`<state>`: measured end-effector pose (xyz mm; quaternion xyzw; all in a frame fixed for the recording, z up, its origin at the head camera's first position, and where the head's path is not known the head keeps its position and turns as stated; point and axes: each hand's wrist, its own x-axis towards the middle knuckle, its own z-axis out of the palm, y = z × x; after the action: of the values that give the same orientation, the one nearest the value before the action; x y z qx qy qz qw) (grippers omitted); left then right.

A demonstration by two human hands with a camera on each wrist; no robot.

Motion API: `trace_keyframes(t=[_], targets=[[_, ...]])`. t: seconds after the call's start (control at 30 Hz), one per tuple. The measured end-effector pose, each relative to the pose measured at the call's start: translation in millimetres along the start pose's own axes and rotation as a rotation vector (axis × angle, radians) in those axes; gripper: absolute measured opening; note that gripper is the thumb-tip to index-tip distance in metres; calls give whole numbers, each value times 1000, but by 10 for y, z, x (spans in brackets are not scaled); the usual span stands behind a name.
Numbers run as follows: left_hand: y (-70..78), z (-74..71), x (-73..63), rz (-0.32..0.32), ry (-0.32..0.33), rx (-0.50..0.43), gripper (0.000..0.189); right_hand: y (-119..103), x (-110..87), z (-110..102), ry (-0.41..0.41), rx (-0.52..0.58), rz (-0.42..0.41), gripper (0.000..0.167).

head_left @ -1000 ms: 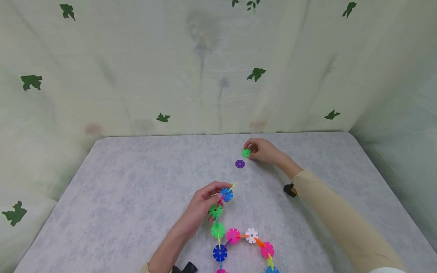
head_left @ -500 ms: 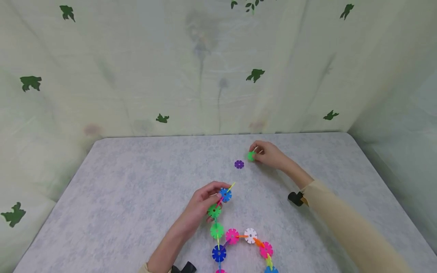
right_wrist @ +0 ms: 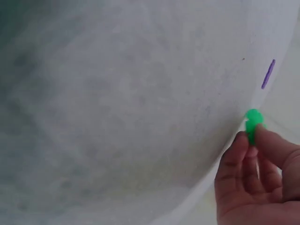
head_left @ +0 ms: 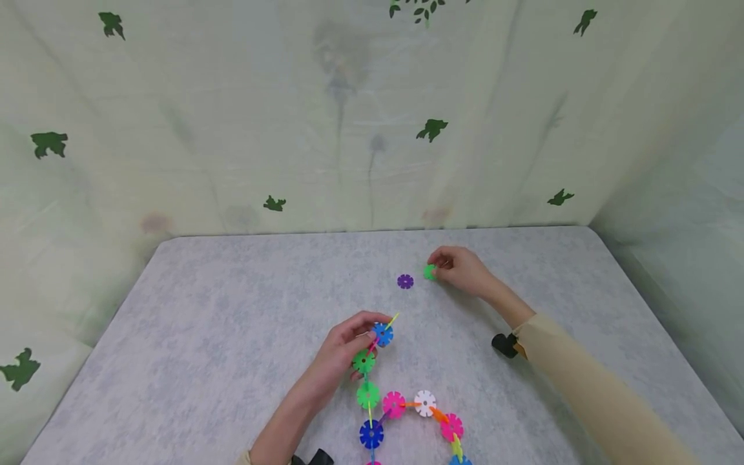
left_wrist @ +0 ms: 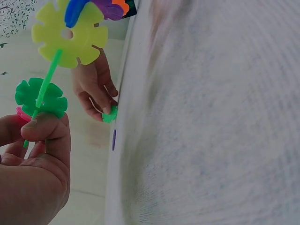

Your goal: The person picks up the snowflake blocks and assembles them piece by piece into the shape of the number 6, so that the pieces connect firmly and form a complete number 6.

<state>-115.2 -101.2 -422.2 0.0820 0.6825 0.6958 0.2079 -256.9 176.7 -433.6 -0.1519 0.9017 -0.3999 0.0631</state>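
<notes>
My left hand (head_left: 345,342) pinches the upper end of a chain of notched plastic discs, near a blue disc (head_left: 382,334) and a green disc (head_left: 363,361). A thin yellow disc (head_left: 392,320), seen edge-on, sticks out from the blue one. Farther back, my right hand (head_left: 462,268) holds a loose bright green disc (right_wrist: 253,123) between thumb and fingers, close over the table. Just left of it a purple disc (head_left: 405,281) lies flat on the table. In the left wrist view a large yellow disc (left_wrist: 70,35) hangs in the foreground, joined to the chain.
The chain bends round near the front edge of the view, with a dark blue disc (head_left: 371,434), a white disc (head_left: 425,403) and pink ones; its lower part is cut off. The grey table (head_left: 232,310) meets a pale curtain (head_left: 232,116) at the back.
My right hand has drawn slightly right and toward me, carrying the green disc away from the purple one. The left hand and chain stay almost where they were.
</notes>
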Motion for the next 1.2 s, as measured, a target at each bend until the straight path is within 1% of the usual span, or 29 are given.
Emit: trace_keyframes(t=[0.13,0.23,0.3,0.37,0.43,0.5,0.57,0.67,0.8,0.93,1.0,1.07,1.13,1.2], targets=[[-4,7,3,-8,3,-5,27,-3,67,8,-9,-123,7,18],[-12,17,7,-20,-1,-6,27,-57,20,8,-2,-163,-10,21],[-19,23,13,-23,-8,-6,26,-143,-97,16,2,-127,-42,23],[-24,27,17,-18,-4,-8,26,-257,-255,42,-27,-31,-120,23],[-25,28,26,-8,6,-21,26,-391,-426,84,-96,92,-202,23],[-27,24,33,-6,24,-43,25,-501,-558,143,-199,207,-280,24],[-30,20,39,-11,38,-69,26,-583,-648,210,-284,273,-327,25],[-37,15,41,-23,39,-91,26,-664,-710,299,-362,312,-357,25],[-40,16,39,-25,24,-90,25,-712,-711,357,-411,321,-369,21],[-34,18,35,-37,4,-86,23,-735,-696,362,-474,332,-378,16],[-32,17,32,-40,-3,-88,22,-744,-694,363,-488,331,-385,13],[-31,13,26,-36,0,-92,22,-750,-699,372,-480,331,-383,9],[-34,10,23,-29,4,-105,21,-752,-712,386,-428,330,-361,7],[-39,3,22,-27,9,-122,21,-753,-730,402,-365,334,-328,8]])
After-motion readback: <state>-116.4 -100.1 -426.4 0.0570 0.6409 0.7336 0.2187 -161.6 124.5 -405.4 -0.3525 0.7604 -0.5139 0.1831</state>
